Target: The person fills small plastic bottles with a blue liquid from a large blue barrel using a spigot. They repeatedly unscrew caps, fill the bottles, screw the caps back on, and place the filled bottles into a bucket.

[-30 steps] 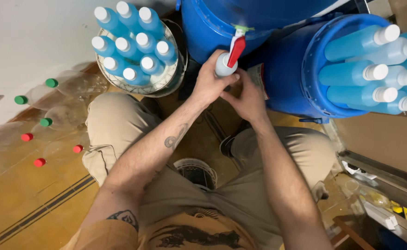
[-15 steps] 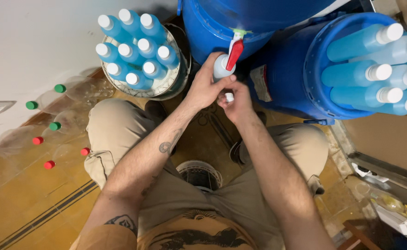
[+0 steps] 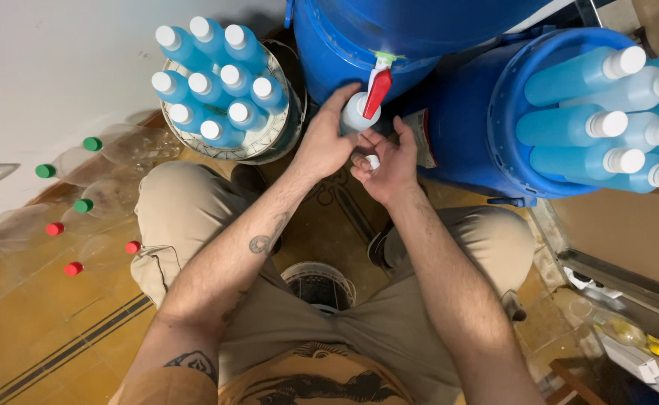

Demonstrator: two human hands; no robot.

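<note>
With the left hand (image 3: 322, 146) gripping the bottle (image 3: 358, 114) under the red tap (image 3: 377, 91) and right fingers (image 3: 374, 160) pinching a white cap (image 3: 373, 160), liquid could overflow if the bottle tilts.

Ten blue bottles in the left bucket (image 3: 217, 82), three green caps (image 3: 92, 143)

There is one view only — a camera worn on the person's head, looking almost straight down past the chest and thighs to the floor (image 3: 37, 330). It sits close: both forearms run up the middle of the frame, and the left hand (image 3: 323, 142) and right hand (image 3: 389, 161) meet just above centre. Beyond the hands the blue drum (image 3: 329, 52) fills the top edge — cropped there. No second view shares the scene.
</note>
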